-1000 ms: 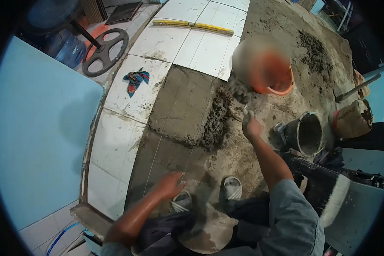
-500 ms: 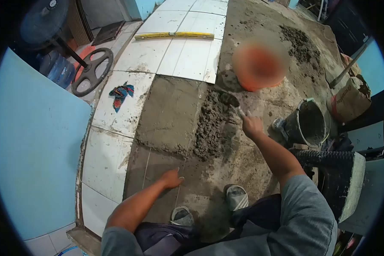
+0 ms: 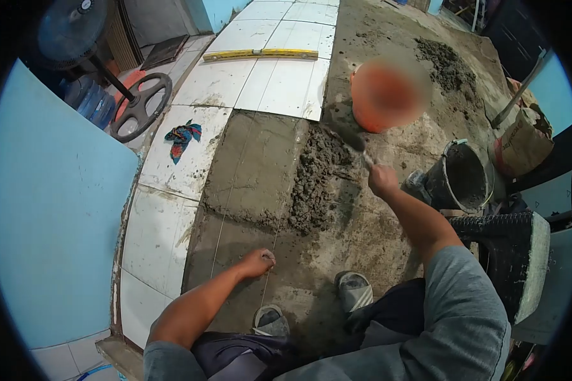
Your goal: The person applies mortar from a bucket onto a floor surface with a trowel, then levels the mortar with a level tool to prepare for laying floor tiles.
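My right hand (image 3: 383,181) is closed round the handle of a trowel (image 3: 349,138), whose dark blade reaches over the upper end of a heap of wet mortar (image 3: 316,181). To the left of that heap lies a smoothed mortar bed (image 3: 255,171), level with the white tiles. My left hand (image 3: 257,261) hangs low over the bare floor near a thin stretched string (image 3: 271,267). Its fingers are curled in, and whatever they may hold is hidden. An orange bucket (image 3: 370,108) stands just beyond the trowel.
A yellow spirit level (image 3: 260,54) lies across the white tiles (image 3: 225,79). Nearer is a crumpled patterned cloth (image 3: 183,140). At right stand a dark bucket (image 3: 465,178), a black stool (image 3: 502,238) and a paper sack (image 3: 524,143). A fan (image 3: 133,105) stands left.
My right hand has drawn the trowel slightly right and toward me, away from the mortar heap. My left hand has shifted little, its fingers now more curled.
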Motion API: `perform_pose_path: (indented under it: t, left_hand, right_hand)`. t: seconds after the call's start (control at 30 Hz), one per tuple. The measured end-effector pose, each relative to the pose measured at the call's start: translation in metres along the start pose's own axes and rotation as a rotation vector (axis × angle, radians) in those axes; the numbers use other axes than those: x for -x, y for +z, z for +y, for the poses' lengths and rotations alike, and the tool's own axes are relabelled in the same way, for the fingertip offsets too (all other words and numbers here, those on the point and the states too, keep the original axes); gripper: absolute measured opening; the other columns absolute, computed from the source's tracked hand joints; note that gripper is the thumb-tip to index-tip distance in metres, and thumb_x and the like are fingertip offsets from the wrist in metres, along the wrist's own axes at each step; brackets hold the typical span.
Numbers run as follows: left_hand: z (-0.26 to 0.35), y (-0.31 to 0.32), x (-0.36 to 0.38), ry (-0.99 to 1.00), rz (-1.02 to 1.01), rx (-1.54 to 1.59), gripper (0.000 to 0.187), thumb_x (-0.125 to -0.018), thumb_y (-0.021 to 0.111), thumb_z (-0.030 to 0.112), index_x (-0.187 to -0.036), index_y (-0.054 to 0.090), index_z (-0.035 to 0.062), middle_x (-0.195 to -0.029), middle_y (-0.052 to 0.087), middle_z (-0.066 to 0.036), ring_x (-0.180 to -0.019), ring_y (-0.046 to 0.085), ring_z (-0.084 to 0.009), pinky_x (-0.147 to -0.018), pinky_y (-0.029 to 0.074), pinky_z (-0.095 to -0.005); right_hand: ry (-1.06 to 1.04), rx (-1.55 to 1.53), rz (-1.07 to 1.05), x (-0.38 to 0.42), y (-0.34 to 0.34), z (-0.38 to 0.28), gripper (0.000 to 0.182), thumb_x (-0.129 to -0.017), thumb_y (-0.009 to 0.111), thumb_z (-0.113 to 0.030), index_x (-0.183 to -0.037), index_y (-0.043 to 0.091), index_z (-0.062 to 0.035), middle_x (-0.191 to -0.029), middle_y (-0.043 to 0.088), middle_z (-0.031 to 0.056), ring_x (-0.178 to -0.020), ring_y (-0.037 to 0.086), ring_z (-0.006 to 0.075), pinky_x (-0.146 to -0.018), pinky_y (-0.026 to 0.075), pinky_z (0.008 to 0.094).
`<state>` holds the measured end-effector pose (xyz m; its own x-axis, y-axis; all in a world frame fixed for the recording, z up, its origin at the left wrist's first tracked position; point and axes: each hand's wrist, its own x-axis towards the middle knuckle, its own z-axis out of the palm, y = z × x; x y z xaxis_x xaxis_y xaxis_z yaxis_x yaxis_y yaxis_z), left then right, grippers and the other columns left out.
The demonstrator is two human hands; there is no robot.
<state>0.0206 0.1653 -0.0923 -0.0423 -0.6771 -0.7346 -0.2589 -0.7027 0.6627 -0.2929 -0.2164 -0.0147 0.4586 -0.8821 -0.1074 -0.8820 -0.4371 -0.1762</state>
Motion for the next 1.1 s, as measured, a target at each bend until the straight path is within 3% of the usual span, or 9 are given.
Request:
perform_pose_path:
  t: [0.07, 0.17, 0.27, 0.37, 0.57, 0.67, 0.8, 0.97, 1.1]
  left_hand:
    - [0.0, -0.003, -0.001, -0.029, -0.019, 0.06, 0.025, -0.093, 0.068, 0.026, -0.106, 0.07, 0.0051, -0.093, 0.075, -0.007, -0.081, 0.068, -0.0162, -0.071, 0.053, -0.0337]
    - [0.034, -0.005, 0.012, -0.107, -0.01, -0.017, 0.021, -0.096, 0.065, 0.021, -0.105, 0.065, 0.0022, -0.095, 0.073, -0.007, -0.09, 0.069, -0.0176, -0.08, 0.053, -0.0326]
    - [0.037, 0.001, 0.013, -0.085, -0.057, -0.059, 0.023, -0.097, 0.064, 0.024, -0.105, 0.066, 0.0026, -0.094, 0.074, -0.007, -0.091, 0.069, -0.0173, -0.081, 0.052, -0.0323]
    - [0.019, 0.004, 0.0, -0.072, -0.068, -0.003, 0.025, -0.097, 0.063, 0.025, -0.106, 0.068, 0.0022, -0.096, 0.074, -0.007, -0.091, 0.069, -0.0174, -0.082, 0.052, -0.0329]
    - [0.056, 0.001, 0.015, -0.135, -0.056, -0.034, 0.025, -0.096, 0.065, 0.023, -0.106, 0.069, 0.0006, -0.098, 0.074, -0.007, -0.093, 0.069, -0.0174, -0.084, 0.052, -0.0336]
    - [0.033, 0.003, 0.007, -0.006, -0.031, -0.022, 0.026, -0.096, 0.068, 0.029, -0.101, 0.071, 0.0035, -0.09, 0.075, -0.005, -0.081, 0.067, -0.0151, -0.073, 0.052, -0.0323]
    - [0.037, 0.001, 0.011, -0.022, -0.038, 0.011, 0.026, -0.097, 0.066, 0.025, -0.105, 0.069, 0.0011, -0.096, 0.074, -0.007, -0.09, 0.069, -0.0167, -0.082, 0.052, -0.032]
    - [0.019, 0.0, -0.003, -0.008, 0.024, 0.101, 0.026, -0.096, 0.068, 0.027, -0.104, 0.069, 0.0028, -0.092, 0.075, -0.006, -0.084, 0.068, -0.0146, -0.077, 0.051, -0.0307]
    - [0.021, 0.006, -0.003, -0.01, 0.044, 0.104, 0.025, -0.096, 0.067, 0.026, -0.104, 0.068, 0.0027, -0.091, 0.074, -0.006, -0.083, 0.068, -0.0141, -0.076, 0.052, -0.0307]
  right_hand:
    - [0.05, 0.031, -0.112, -0.011, 0.011, 0.016, 0.03, -0.092, 0.054, -0.015, -0.111, 0.069, 0.0016, -0.1, 0.071, 0.0266, -0.092, 0.068, 0.0454, -0.084, 0.053, 0.0538]
    - [-0.231, -0.147, 0.282, -0.015, 0.042, 0.045, 0.041, -0.09, 0.058, -0.015, -0.128, 0.064, 0.0002, -0.093, 0.071, 0.0264, -0.077, 0.07, 0.0392, -0.072, 0.055, 0.0499]
    - [0.347, -0.764, -0.094, 0.0, 0.013, 0.025, 0.048, -0.094, 0.064, -0.016, -0.139, 0.056, -0.0002, -0.087, 0.071, 0.0177, -0.068, 0.067, 0.0279, -0.062, 0.053, 0.0428]
    - [0.326, -1.053, -0.147, 0.029, 0.01, -0.003, 0.045, -0.097, 0.067, -0.018, -0.138, 0.056, -0.0004, -0.081, 0.066, 0.0089, -0.062, 0.062, 0.0187, -0.053, 0.049, 0.0371]
    - [0.499, -1.316, -0.149, 0.013, 0.058, -0.053, 0.028, -0.099, 0.066, -0.017, -0.12, 0.065, 0.0022, -0.074, 0.064, 0.0083, -0.052, 0.059, 0.0171, -0.045, 0.046, 0.037]
    - [0.433, -1.292, -0.208, -0.01, 0.042, -0.067, 0.028, -0.099, 0.066, -0.017, -0.12, 0.066, 0.0015, -0.074, 0.064, 0.0081, -0.052, 0.059, 0.0171, -0.046, 0.046, 0.0368]
    - [0.351, -1.088, -0.187, -0.029, 0.021, -0.103, 0.029, -0.097, 0.067, -0.017, -0.117, 0.067, 0.0042, -0.079, 0.069, 0.0116, -0.061, 0.065, 0.0187, -0.054, 0.052, 0.0379]
    - [0.167, -0.603, -0.063, -0.045, 0.072, -0.109, 0.031, -0.086, 0.068, -0.021, -0.098, 0.068, 0.0081, -0.096, 0.071, 0.0311, -0.089, 0.07, 0.047, -0.076, 0.057, 0.0504]
    - [0.157, -0.61, -0.118, -0.054, 0.046, -0.109, 0.029, -0.087, 0.066, -0.02, -0.09, 0.067, 0.0086, -0.093, 0.071, 0.0307, -0.088, 0.071, 0.0464, -0.076, 0.057, 0.0506]
